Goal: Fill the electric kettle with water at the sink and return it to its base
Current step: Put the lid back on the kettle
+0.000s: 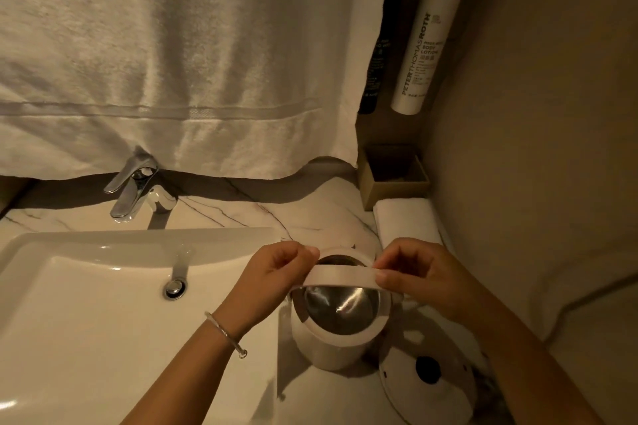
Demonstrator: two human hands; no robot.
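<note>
A white electric kettle stands upright on the marble counter just right of the sink. Its top is uncovered and shows the shiny steel inside. A white band-shaped handle arches over the opening. My left hand pinches the band's left end and my right hand pinches its right end. A white round disc with a dark centre, probably the base, lies on the counter at the kettle's lower right. The chrome faucet stands behind the sink, with no water running.
A large white towel hangs over the wall behind the faucet. A folded white towel and a small brown box sit in the right corner. A white lotion bottle hangs on the wall above them.
</note>
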